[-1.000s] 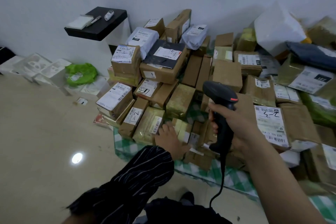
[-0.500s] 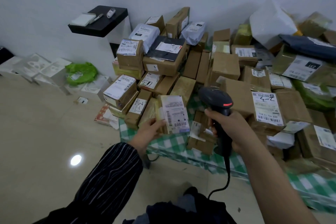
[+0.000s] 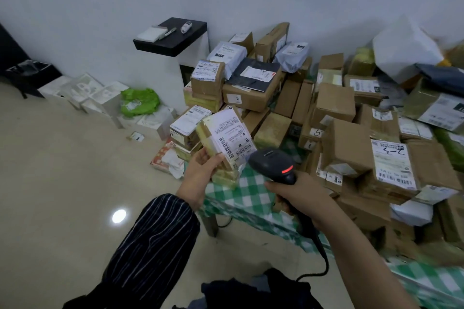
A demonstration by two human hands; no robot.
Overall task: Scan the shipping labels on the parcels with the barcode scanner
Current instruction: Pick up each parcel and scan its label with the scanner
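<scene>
Landmark: the green-checked table [image 3: 247,192]. Well left of it, on the floor by the wall, are white boxes [image 3: 98,94], then a green bag [image 3: 140,101]. A black shelf [image 3: 175,37] sits on the wall above the table's left end, with a pad and pen on top. Your left hand [image 3: 200,170], in a striped sleeve [image 3: 155,238], is over the table's left front corner. Its fingers and thumb are curled round a tape-wrapped parcel [image 3: 221,175], held tilted, with the shipping label [image 3: 231,137] facing you and the barcodes readable. Just right of that, over the table's front edge, the barcode scanner [image 3: 272,163] has its head aimed at the label's lower corner. It's very close; can't tell if it touches. There's a red strip on the head. Your right hand [image 3: 301,193] is wrapped tight round the handle, and the cable [image 3: 325,258] drops below the table edge. From the table's middle to its right is a pile of parcels [image 3: 336,105]: brown cartons and poly bags, many with labels up.
</scene>
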